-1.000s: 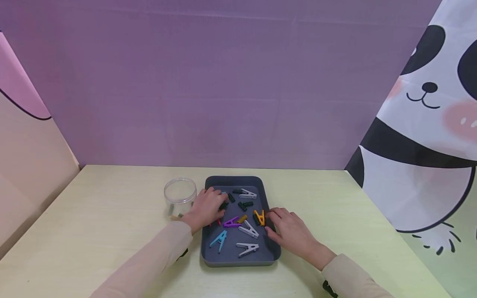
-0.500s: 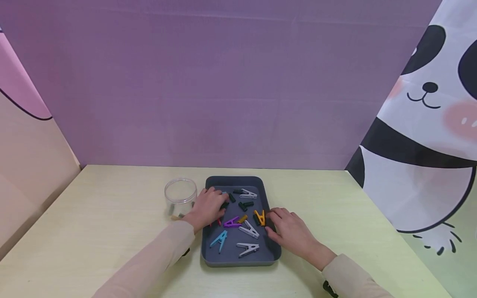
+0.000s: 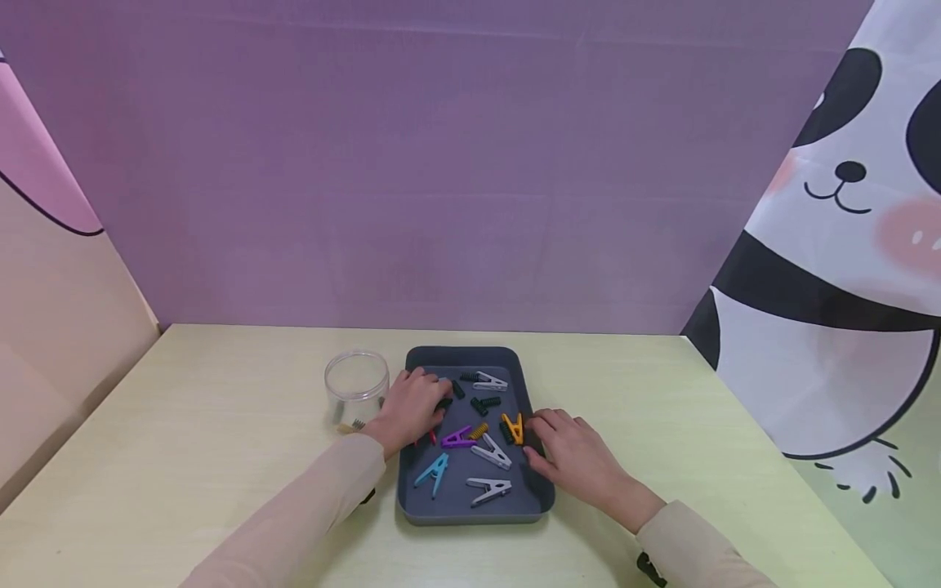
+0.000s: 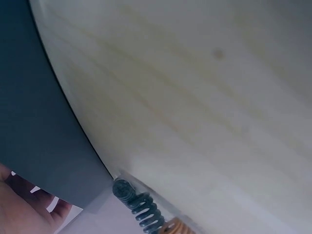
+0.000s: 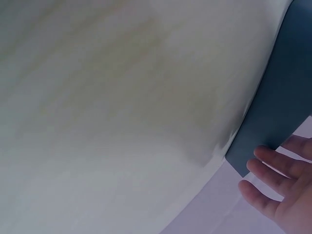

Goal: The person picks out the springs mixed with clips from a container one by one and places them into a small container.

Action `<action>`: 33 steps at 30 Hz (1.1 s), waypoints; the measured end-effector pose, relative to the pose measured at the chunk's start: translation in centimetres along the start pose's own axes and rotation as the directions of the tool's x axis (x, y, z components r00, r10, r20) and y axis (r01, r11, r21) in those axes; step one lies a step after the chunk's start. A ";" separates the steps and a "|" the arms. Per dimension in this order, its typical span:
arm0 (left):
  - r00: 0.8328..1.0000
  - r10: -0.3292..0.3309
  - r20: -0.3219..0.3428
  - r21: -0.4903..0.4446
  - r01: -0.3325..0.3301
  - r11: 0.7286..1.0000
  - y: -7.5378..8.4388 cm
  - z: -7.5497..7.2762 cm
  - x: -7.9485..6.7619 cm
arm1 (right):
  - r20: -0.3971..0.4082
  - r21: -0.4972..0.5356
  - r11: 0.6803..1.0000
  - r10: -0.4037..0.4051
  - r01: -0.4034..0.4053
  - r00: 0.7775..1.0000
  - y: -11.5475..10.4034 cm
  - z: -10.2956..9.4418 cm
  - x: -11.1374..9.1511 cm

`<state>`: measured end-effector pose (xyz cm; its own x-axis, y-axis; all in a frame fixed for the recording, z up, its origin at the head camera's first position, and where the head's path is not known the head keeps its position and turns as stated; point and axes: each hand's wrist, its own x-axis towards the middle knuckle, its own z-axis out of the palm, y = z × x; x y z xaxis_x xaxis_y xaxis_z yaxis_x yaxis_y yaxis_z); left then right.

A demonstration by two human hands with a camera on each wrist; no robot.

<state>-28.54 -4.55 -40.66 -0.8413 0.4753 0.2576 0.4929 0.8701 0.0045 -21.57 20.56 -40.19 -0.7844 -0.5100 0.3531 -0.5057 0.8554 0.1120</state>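
Observation:
My left hand (image 3: 412,408) lies over the left rim of a dark grey tray (image 3: 439,513), its fingers reaching inside beside a black coiled piece (image 3: 443,404). What lies under the palm is hidden. At the opposite rim, my right hand (image 3: 577,457) rests with loosely spread fingers, near a yellow clothespin (image 3: 513,429); its fingers (image 5: 275,161) touch the tray's outer wall in the right wrist view. Also in the tray are a purple clothespin (image 3: 457,439), a light blue clothespin (image 3: 432,475), a few white clothespins (image 3: 488,490) and several small dark coils (image 3: 485,404).
Left of the tray stands a clear round jar (image 3: 356,380) with coiled pieces in it. A dark green coil (image 4: 141,209) shows up close in the left wrist view. A purple backdrop (image 3: 441,163) rises behind the pale table (image 3: 220,425).

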 end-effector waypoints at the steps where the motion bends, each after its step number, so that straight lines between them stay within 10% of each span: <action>1: 1.000 -0.001 0.000 -0.001 0.001 1.000 0.0 0.0 0.0 | -0.001 0.001 1.000 0.000 0.000 1.000 0.0 0.0 0.0; 33: 0.999 0.016 -0.027 -0.062 -0.018 0.998 0.0 -0.8 -0.5 | 0.042 0.057 0.998 0.022 -0.024 0.999 -0.1 -0.4 0.0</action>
<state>-27.98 -4.87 -40.04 -0.8269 0.4853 0.2841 0.5204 0.8518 0.0595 -21.37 20.54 -39.85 -0.8098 -0.4944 0.3158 -0.5061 0.8610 0.0500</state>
